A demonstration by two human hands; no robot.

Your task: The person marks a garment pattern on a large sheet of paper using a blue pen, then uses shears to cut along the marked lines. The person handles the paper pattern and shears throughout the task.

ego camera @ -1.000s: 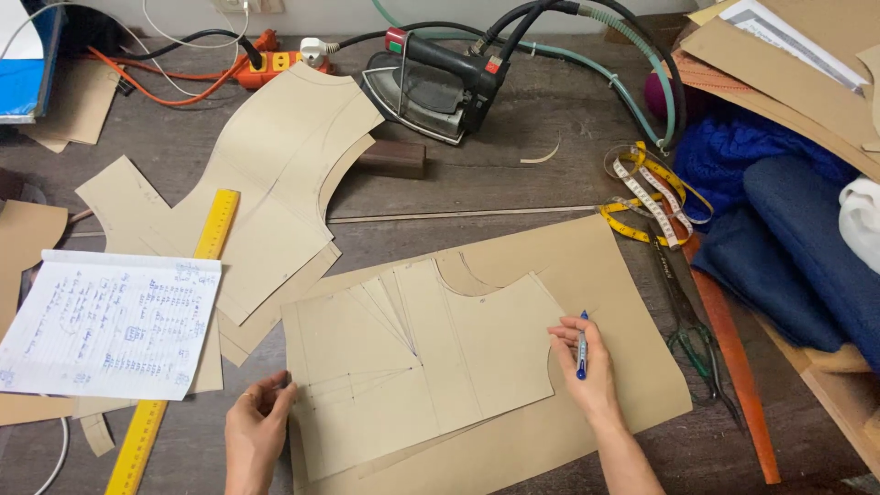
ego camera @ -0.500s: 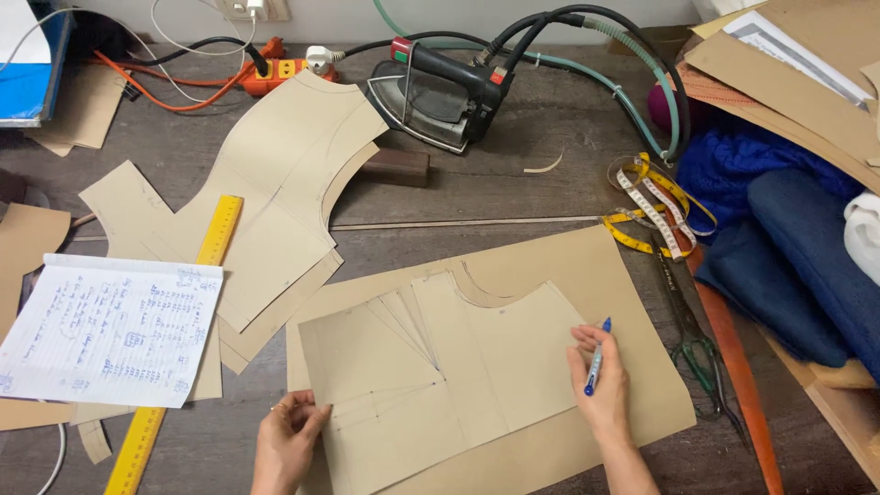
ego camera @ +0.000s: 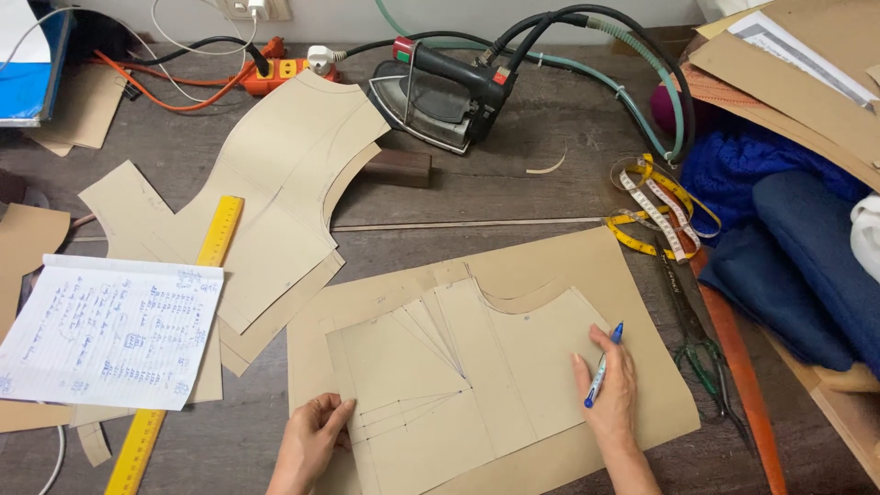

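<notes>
1. One view only, head camera, looking down at wooden table.
2. Left hand: fingers spread, pressed flat on lower left corner of pattern piece.
3. Right hand: flat on right edge of pattern piece, blue pen pinched between fingers, tip pointing down.
4. Pattern piece: lying on larger cardboard sheet, front centre of table, between both hands.
5. Left of sheet: yellow ruler, handwritten note page, further cut pattern pieces.
6. Behind: steam iron with hoses.
7. Right: measuring tape, scissors, blue fabric.
</notes>
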